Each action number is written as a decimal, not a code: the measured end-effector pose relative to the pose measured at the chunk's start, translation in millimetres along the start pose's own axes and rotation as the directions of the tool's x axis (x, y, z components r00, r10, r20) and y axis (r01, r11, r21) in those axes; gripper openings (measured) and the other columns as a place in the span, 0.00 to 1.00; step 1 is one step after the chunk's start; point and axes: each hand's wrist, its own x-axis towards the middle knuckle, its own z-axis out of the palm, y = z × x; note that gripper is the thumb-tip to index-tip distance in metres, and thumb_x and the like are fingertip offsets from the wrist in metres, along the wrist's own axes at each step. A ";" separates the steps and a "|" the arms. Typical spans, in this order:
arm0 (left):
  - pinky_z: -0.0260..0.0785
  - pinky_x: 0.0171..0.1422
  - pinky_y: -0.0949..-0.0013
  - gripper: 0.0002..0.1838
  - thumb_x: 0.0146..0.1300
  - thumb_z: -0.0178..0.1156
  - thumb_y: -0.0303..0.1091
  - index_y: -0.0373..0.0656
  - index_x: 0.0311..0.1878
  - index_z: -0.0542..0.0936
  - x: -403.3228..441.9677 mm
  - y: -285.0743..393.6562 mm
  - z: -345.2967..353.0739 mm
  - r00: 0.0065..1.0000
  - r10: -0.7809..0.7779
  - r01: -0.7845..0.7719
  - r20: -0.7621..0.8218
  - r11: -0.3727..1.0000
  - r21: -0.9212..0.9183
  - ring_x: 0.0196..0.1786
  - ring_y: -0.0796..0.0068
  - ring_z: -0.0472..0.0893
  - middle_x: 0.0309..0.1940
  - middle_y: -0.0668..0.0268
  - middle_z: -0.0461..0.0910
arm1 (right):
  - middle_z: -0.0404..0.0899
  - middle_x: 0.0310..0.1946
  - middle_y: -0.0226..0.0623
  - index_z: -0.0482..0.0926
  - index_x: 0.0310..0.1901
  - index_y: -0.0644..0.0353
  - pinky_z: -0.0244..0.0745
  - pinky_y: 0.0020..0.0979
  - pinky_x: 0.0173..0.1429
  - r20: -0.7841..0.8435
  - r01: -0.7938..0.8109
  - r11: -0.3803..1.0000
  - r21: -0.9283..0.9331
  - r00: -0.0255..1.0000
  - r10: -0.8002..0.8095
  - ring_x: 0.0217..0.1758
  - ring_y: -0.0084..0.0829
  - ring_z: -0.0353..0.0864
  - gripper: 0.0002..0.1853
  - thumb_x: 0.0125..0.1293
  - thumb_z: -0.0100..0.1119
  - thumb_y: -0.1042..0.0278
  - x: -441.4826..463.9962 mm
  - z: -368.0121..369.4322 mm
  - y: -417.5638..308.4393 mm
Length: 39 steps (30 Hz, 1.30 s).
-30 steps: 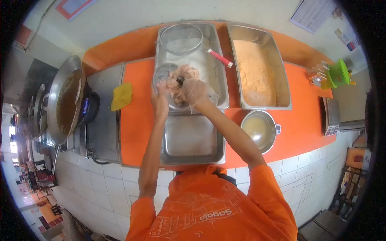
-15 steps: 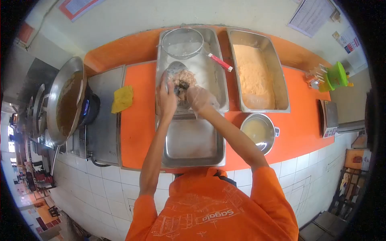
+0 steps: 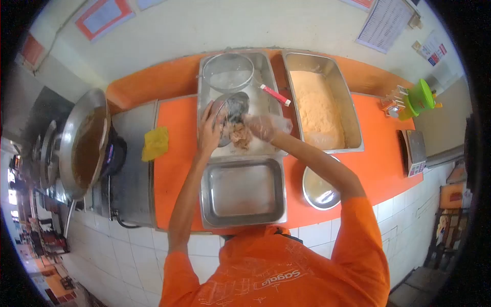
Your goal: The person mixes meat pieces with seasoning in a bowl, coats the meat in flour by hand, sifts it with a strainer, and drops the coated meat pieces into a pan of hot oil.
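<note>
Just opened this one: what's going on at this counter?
A person in an orange shirt holds a metal bowl tilted over a tray of white powder with the left hand. The right hand, seemingly in a clear glove, is at the bowl's mouth. Pinkish pieces, perhaps raw meat, lie at the bowl's lower edge, over the powder. A sieve with a red handle rests at the tray's far end.
</note>
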 end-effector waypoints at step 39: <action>0.58 0.72 0.59 0.23 0.67 0.50 0.25 0.45 0.66 0.70 7.6 -18.4 -20.5 0.990 0.004 -0.010 -0.144 0.999 -0.038 0.68 0.51 0.67 0.68 0.53 0.64 | 0.82 0.36 0.45 0.83 0.35 0.58 0.74 0.39 0.41 0.115 -0.061 0.995 0.085 0.992 0.051 0.36 0.43 0.81 0.11 0.63 0.49 0.68 -22.0 -40.6 26.1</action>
